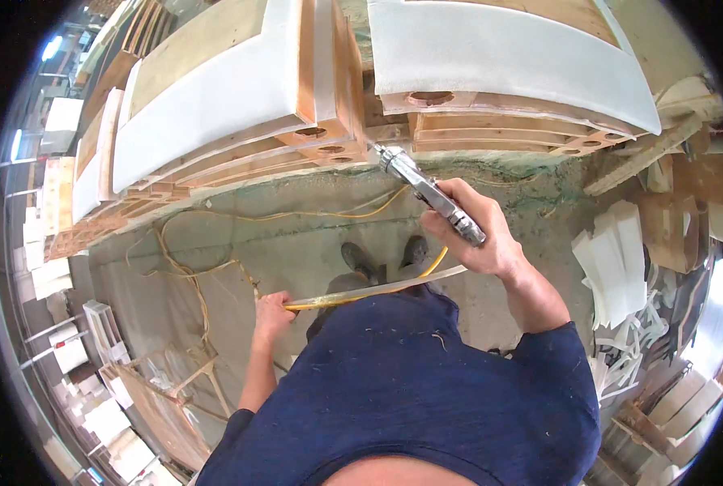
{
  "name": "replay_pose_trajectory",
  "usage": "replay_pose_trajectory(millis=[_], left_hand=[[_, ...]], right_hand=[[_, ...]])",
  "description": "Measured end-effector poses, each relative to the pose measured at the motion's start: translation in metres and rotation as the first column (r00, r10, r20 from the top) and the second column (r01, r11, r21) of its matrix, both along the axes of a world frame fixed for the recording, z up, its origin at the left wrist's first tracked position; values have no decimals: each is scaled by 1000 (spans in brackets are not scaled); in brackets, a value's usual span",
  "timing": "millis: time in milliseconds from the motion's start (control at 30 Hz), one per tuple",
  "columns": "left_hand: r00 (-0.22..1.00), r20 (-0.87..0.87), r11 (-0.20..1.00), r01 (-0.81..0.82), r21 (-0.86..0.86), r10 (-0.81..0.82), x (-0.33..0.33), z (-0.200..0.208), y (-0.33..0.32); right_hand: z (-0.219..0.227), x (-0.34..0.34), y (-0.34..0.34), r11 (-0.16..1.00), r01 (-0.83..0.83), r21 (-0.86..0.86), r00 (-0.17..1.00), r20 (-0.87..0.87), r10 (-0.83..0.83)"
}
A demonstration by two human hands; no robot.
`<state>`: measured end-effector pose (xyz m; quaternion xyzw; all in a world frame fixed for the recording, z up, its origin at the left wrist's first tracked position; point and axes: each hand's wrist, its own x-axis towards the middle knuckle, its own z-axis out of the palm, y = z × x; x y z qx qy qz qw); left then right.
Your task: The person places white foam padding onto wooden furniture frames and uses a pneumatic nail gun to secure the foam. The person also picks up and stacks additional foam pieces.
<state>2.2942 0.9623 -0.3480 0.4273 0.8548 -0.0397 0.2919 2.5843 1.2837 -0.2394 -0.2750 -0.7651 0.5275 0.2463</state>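
My right hand is wrapped round a silver metal spray gun, held up in front of me with its nozzle pointing away toward the wooden frames. A pale, see-through hose and a yellow hose run from below that hand across my waist. At the other end of this span, my left hand is closed round the hoses. Beyond the nozzle stand two large wooden frames, a left frame and a right frame. White padding covers their tops, the left sheet and the right sheet.
Yellow hose trails in loops over the concrete floor at left. White foam sheets and tangled offcuts lie at right, near a brown cardboard box. A plank leans at far right.
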Motion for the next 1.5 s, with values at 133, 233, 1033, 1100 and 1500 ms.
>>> replay_pose_trajectory(millis=[133, 233, 1033, 1100, 1500], left_hand=[[1000, -26, 996, -5, -92, 3, -2, -14, -5], [1000, -28, 999, -1, -54, -1, 2, -14, -5], [999, 21, 999, -25, 24, 25, 29, -3, -14], [999, 32, 999, -23, 26, 22, 31, 2, -12], [998, -13, 998, 60, -23, -60, 17, -11, -11]], right_hand=[[-5, -6, 12, 994, -54, -97, 978, 198, 72], [-19, -21, 26, 998, 53, -24, 998, 44, -52], [-17, -22, 42, 997, 72, -34, 987, 145, -66], [-15, -12, 28, 996, 12, -85, 982, 190, 5], [9, -11, -21, 996, -28, 85, 995, 97, 19]])
